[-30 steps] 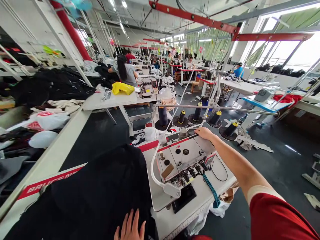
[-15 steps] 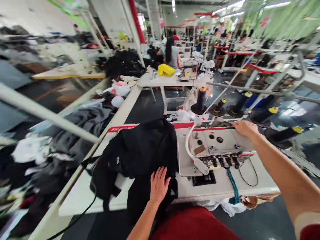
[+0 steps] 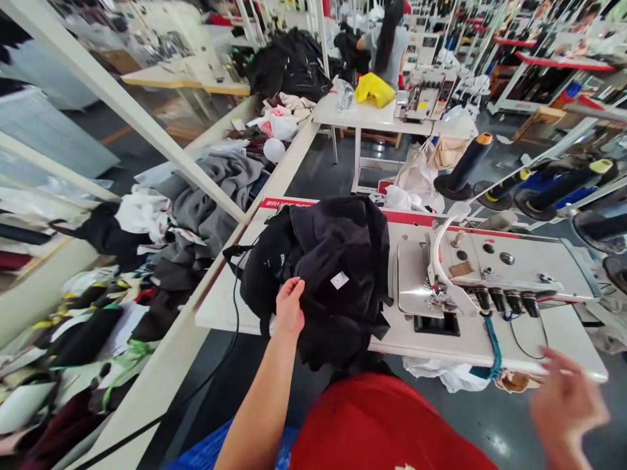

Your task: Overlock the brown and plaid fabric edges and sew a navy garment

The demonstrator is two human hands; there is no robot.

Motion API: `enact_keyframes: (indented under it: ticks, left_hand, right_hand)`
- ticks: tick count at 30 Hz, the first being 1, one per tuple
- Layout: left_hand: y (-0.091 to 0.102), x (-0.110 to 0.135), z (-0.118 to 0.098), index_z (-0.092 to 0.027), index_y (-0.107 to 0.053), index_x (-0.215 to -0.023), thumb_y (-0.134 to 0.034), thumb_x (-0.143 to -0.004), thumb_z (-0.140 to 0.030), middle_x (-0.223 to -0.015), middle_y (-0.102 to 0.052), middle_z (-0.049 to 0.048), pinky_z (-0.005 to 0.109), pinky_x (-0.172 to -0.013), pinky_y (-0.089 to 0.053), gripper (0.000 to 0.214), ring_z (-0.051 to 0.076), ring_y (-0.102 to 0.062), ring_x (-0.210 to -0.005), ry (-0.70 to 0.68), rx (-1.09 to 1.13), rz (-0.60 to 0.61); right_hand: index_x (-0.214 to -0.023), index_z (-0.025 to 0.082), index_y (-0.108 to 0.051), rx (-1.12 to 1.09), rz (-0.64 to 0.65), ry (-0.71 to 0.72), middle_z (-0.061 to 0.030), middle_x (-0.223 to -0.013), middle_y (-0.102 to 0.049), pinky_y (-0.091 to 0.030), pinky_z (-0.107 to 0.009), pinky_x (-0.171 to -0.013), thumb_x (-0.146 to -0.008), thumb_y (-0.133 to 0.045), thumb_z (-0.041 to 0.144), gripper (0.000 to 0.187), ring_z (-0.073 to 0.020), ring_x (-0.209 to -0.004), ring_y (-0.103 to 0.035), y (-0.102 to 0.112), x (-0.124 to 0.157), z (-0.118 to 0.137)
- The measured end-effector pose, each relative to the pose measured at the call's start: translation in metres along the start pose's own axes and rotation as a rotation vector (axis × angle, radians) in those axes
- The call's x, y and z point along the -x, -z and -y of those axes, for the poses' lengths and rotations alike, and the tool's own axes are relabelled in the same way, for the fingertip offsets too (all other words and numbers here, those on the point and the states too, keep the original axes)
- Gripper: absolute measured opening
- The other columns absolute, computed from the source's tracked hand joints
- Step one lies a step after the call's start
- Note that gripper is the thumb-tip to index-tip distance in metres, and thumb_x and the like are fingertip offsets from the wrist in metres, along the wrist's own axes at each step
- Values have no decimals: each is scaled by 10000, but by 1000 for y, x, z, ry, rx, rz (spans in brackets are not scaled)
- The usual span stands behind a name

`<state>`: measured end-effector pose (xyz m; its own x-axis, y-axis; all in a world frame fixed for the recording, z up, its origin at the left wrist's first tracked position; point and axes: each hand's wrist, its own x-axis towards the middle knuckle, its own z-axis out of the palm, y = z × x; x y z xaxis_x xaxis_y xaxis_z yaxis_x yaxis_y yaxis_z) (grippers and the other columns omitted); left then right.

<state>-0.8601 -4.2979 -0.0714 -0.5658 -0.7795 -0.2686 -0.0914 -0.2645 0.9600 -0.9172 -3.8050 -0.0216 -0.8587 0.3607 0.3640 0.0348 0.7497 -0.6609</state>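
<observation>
A dark garment (image 3: 333, 235) lies bunched on the white sewing table (image 3: 220, 313), left of an overlock sewing machine (image 3: 514, 261). A small white label shows on its cloth. My left hand (image 3: 290, 310) is at the garment's left side, fingers pinched together on a fold of the fabric. Beside it sits a rounded black bag-like item (image 3: 264, 277) with small white lettering, partly covered by the garment. My right hand (image 3: 568, 398) is in the air past the table's front right edge, apart from the machine. Motion blurs its fingers, and I see nothing in it.
Thread cones (image 3: 467, 163) stand behind the machine. A black cable (image 3: 230, 346) hangs off the table's left side. To the left, a long bin holds heaped cloth (image 3: 210, 196). Ahead are another table with a yellow bundle (image 3: 375, 90) and a person (image 3: 386, 46).
My right hand has left the machine's far side and come down toward me. My left hand has gone from lying flat on the garment to pinching it; the white label now shows.
</observation>
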Motion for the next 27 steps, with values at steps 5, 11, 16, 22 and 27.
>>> enact_keyframes:
  ticks: [5,11,16,22,27]
  left_hand:
    - [6,6,-26,-160,-591,-829,-786,-561,-356,-707,-563,-28,178,-586,-404,385,76,-511,-623,130,129,111]
    - [-10,22,-53,-156,-593,-795,-785,-593,-310,-675,-551,-32,168,-552,-403,318,69,-501,-591,187,173,272]
    - [-29,22,-117,-163,-589,-804,-739,-679,-287,-678,-545,-30,159,-533,-393,232,63,-492,-577,-10,268,369]
    - [-22,44,-142,-210,-564,-857,-710,-717,-337,-774,-587,-30,190,-608,-425,239,85,-534,-647,-199,356,241]
    - [32,44,-61,-199,-541,-855,-756,-603,-401,-766,-605,-29,218,-624,-437,388,103,-554,-664,89,261,-48]
  right_hand:
    - [-1076,216,-619,-202,814,349,-91,-1061,-646,-545,-359,-780,-895,-440,337,282,-225,-967,-620,-85,106,86]
    - [-1294,202,-479,-369,983,597,-95,-1263,-554,-401,-422,-1030,-767,-643,275,556,-253,-1232,-460,-175,130,198]
    - [-940,206,-648,-309,1059,494,-14,-824,-685,-502,-271,-706,-774,-580,206,179,-184,-774,-650,-160,97,242]
    - [-1020,212,-588,-513,896,689,-29,-860,-664,-484,-250,-681,-790,-559,191,232,-153,-732,-613,-87,97,244]
    - [-1218,209,-535,-368,1304,722,-65,-1101,-650,-491,-350,-874,-776,-572,142,448,-219,-984,-610,-114,159,190]
